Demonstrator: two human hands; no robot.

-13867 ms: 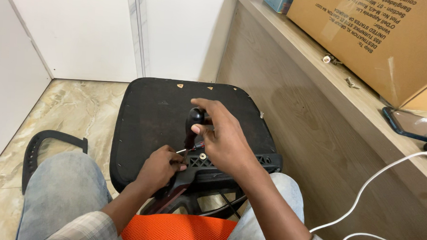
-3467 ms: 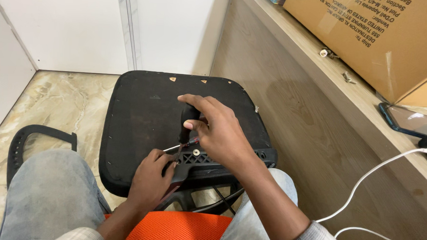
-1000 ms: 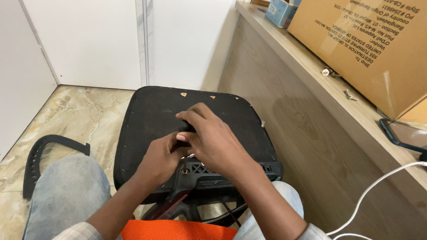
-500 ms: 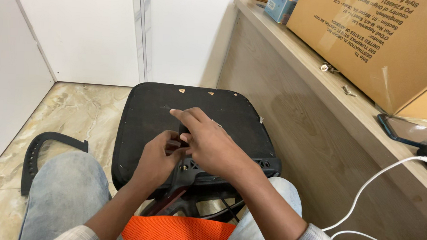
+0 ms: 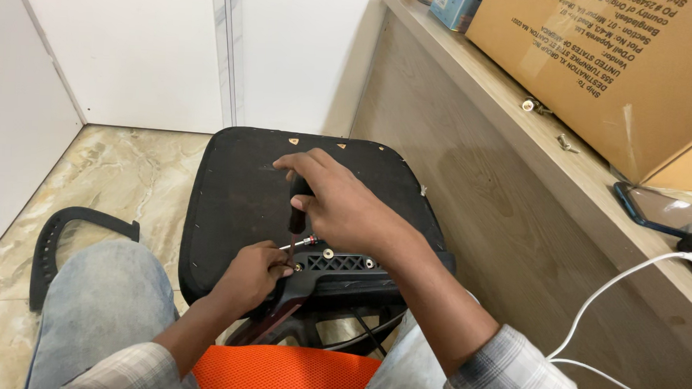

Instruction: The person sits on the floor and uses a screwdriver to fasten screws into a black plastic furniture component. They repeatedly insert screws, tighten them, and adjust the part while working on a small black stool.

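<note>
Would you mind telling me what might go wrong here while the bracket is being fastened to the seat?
1. The left hand pinches right beside the screwdriver tip at the bracket; a slip might jab its fingers.
2. The seat lies loose on the floor and propped against the knees, so pressure from the right hand may shift it.
3. The small screws on the shelf edge could roll off.

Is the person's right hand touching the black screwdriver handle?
Touching: the head view shows the right hand wrapped around the black screwdriver handle.
</note>
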